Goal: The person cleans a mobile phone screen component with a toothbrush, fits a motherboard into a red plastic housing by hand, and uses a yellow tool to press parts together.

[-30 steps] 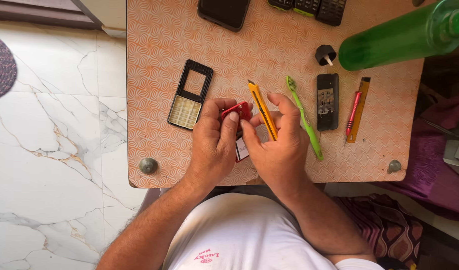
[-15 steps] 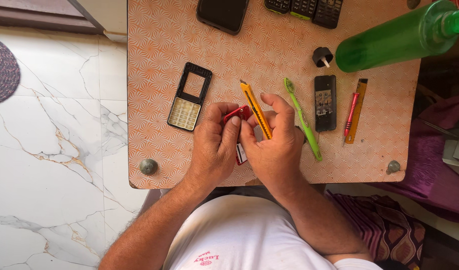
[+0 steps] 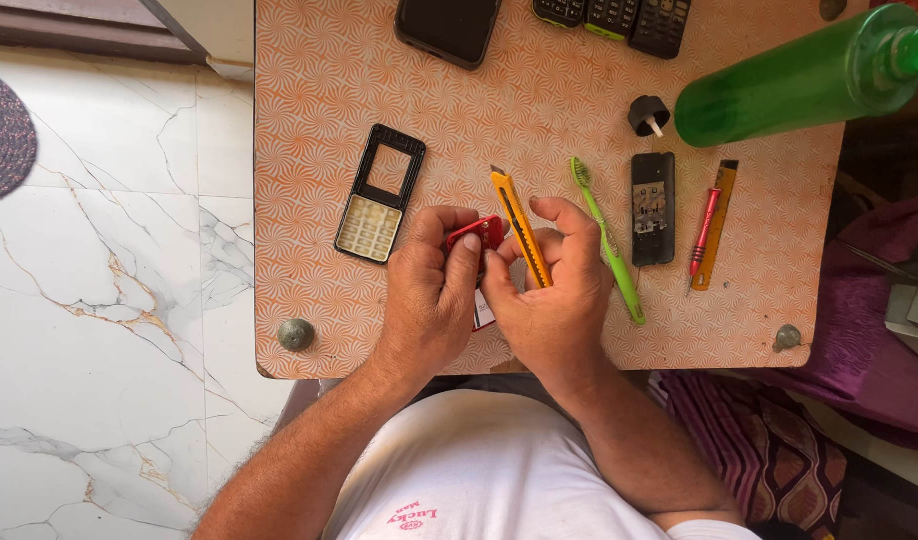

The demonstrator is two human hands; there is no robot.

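Note:
My left hand [image 3: 431,290] pinches a small red phone part [image 3: 479,232] between thumb and fingers, just above the table. My right hand [image 3: 551,290] meets it from the right, fingertips on the same red part. A yellow utility knife [image 3: 520,226] lies on the table under my right fingers, blade end pointing away from me. Part of the red piece and a white label below it are hidden by my hands. A black phone front frame with a pale keypad [image 3: 378,194] lies left of my left hand.
On the patterned orange table [image 3: 319,90] lie a green toothbrush [image 3: 607,240], a black phone circuit body [image 3: 653,208], a red screwdriver [image 3: 703,232] on a yellow strip, a black cap [image 3: 648,116], a green bottle [image 3: 791,78], a dark smartphone [image 3: 449,28] and several keypad phones [image 3: 611,18]. White marble floor lies left.
Both hands stay together on the red part, with only small finger shifts. The table items have not moved.

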